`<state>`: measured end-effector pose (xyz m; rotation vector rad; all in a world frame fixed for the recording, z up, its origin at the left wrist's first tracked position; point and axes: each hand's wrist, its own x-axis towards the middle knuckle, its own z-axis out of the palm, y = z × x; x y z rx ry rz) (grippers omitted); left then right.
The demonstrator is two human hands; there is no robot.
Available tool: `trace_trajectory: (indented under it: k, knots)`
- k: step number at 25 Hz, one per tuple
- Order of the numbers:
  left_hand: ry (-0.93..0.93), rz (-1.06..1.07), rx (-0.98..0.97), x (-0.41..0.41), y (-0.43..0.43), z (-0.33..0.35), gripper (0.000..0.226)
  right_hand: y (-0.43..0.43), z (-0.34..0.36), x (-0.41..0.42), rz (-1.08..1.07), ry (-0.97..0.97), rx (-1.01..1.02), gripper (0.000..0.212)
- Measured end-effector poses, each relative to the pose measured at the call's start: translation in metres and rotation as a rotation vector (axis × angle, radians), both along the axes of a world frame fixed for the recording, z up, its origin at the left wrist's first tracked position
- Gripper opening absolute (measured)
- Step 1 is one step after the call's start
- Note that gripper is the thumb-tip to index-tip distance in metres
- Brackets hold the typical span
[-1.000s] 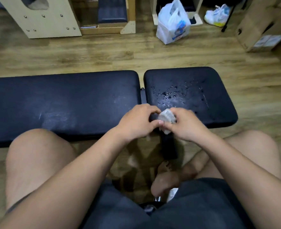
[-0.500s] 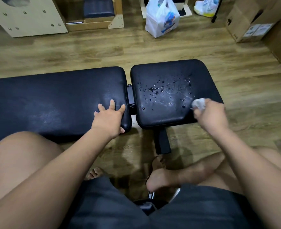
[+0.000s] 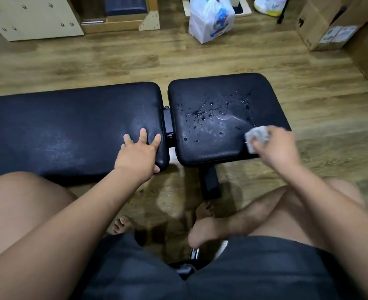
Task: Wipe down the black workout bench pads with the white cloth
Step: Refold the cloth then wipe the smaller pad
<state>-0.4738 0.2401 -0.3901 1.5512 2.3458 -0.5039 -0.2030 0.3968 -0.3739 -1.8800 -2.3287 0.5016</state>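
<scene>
Two black bench pads lie side by side across the view. The long pad (image 3: 70, 126) is on the left, the shorter seat pad (image 3: 211, 100) on the right, with water droplets and a wiped streak on it. My left hand (image 3: 138, 154) rests flat on the long pad's near right corner, fingers spread, holding nothing. My right hand (image 3: 276, 148) grips a small folded white cloth (image 3: 256, 137) and presses it on the seat pad's near right edge.
The bench's black support post (image 3: 210, 182) stands under the seat pad, beside my bare feet and knees. On the wooden floor beyond are a white plastic bag (image 3: 211, 18), cardboard boxes (image 3: 330, 24) at the right, and a wooden frame (image 3: 33, 18) at the back left.
One second ago both hands held the cloth at the gap between the pads. Since then my left hand settled flat on the long pad and my right carried the cloth to the seat pad's right edge.
</scene>
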Motion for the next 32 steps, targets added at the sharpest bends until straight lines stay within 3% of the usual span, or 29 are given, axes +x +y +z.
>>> trace_trajectory:
  k: [3, 5, 8, 12, 15, 18, 22, 26, 29, 32]
  knots:
    - [-0.016, 0.0, 0.018, -0.001, 0.0, -0.003, 0.092, 0.031, 0.009, 0.049, -0.261, -0.013, -0.011, 0.02]
    - [-0.026, 0.012, 0.016, 0.0, 0.002, -0.004, 0.093, 0.019, 0.004, 0.029, -0.28, 0.01, 0.018, 0.023]
    - [-0.034, 0.031, 0.007, -0.002, 0.005, -0.001, 0.096, -0.029, -0.014, -0.054, -0.092, 0.023, 0.051, 0.028]
    - [-0.023, 0.015, 0.01, -0.003, 0.003, 0.001, 0.096, -0.083, -0.012, -0.143, 0.22, 0.088, -0.09, 0.023]
    - [-0.016, 0.009, 0.017, -0.005, -0.002, 0.0, 0.093, -0.056, -0.004, -0.103, 0.171, 0.088, -0.086, 0.024]
    - [-0.006, -0.019, 0.043, -0.005, -0.004, -0.001, 0.09, 0.007, 0.011, -0.01, -0.056, -0.027, -0.006, 0.01]
    - [0.011, -0.014, 0.03, -0.002, -0.004, -0.004, 0.088, 0.036, 0.019, 0.038, -0.258, -0.097, 0.017, 0.02]
    - [0.025, -0.015, 0.022, -0.002, -0.003, -0.003, 0.089, -0.015, 0.001, -0.064, -0.108, -0.025, 0.055, 0.032]
    - [0.022, -0.015, 0.032, -0.003, -0.006, -0.001, 0.091, -0.07, 0.001, -0.156, 0.138, 0.069, -0.087, 0.026]
    - [0.014, -0.018, 0.036, -0.004, -0.006, -0.001, 0.091, -0.08, 0.0, -0.167, 0.217, 0.106, -0.162, 0.023]
